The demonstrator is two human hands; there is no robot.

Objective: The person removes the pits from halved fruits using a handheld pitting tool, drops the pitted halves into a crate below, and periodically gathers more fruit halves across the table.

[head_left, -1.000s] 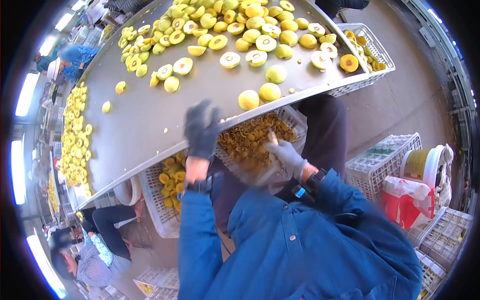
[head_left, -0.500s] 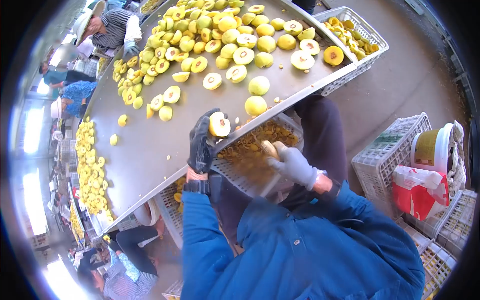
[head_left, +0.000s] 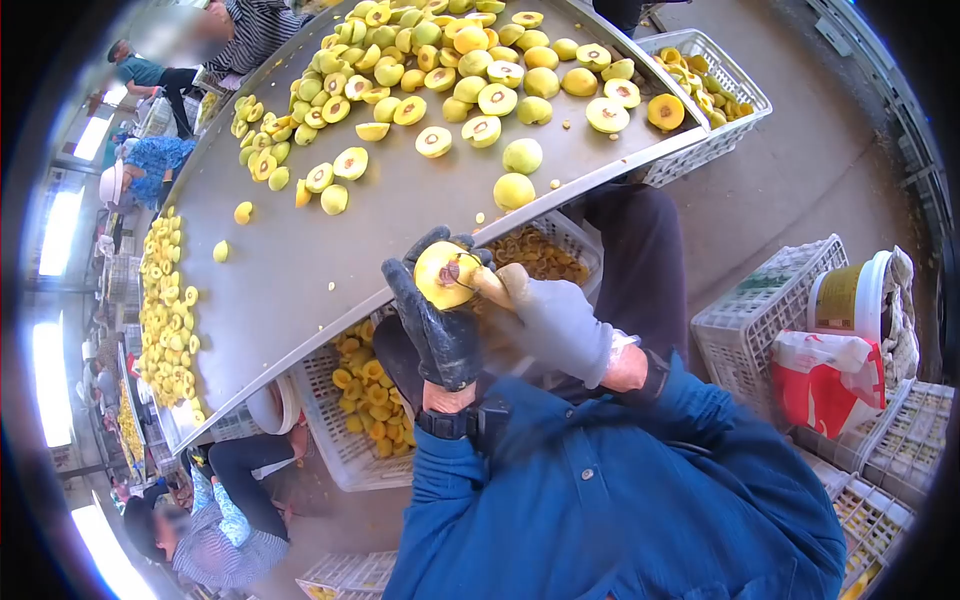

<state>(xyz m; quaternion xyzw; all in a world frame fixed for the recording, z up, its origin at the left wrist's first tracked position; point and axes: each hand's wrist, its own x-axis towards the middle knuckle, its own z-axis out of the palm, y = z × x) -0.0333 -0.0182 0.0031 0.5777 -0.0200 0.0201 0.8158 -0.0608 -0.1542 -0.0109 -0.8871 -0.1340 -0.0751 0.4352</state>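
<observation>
My left hand (head_left: 445,345), in a black glove, cups a yellow peach half (head_left: 432,272) with its cut face and brown stone upward. In a pale grey glove, my right hand (head_left: 562,325) grips a pitting tool (head_left: 492,288) by its light-coloured handle. The tool's thin curved metal end meets the cut face beside the stone; how deep it goes I cannot tell. Both hands are together just off the near edge of the metal table (head_left: 300,270). Below them, partly hidden, is a crate (head_left: 590,250) of brownish peach scraps.
Many peach halves (head_left: 500,100) lie across the table, with cored ones (head_left: 168,320) along its left side. One crate (head_left: 375,478) of cored halves stands below left, another (head_left: 690,165) at the table's right end. Stacked crates (head_left: 745,330) and a white bucket (head_left: 845,295) stand right. Co-workers (head_left: 235,540) sit left.
My left hand has drawn the peach half back from the table edge towards my body. My right hand has brought the tool up from over the scrap crate to the cut face.
</observation>
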